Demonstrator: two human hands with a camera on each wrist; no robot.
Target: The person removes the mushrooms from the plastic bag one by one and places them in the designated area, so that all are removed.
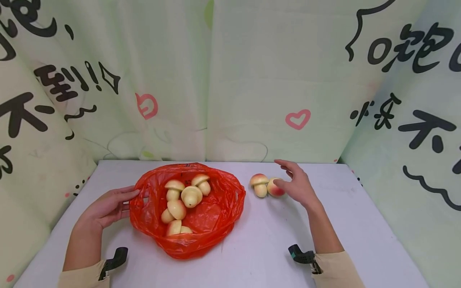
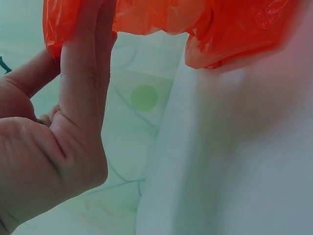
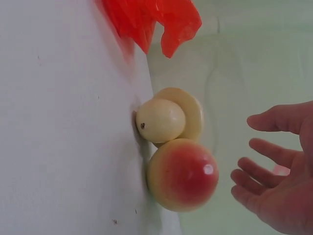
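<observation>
A red plastic bag lies spread wide on the table, with several toy mushrooms inside, cream-stemmed with cream and reddish caps. At the bag's left rim my left hand pinches the plastic between thumb and fingers; the left wrist view shows the film against the fingers. Right of the bag, two more mushrooms sit side by side: one upright, the other with its red cap toward the right wrist camera. My right hand hovers over this pair, fingers spread and holding nothing.
The white table runs back to a pale green curtain with black lettering and pink hearts. Curtain panels also close off the left and right sides. A black wrist mount sticks out from each sleeve.
</observation>
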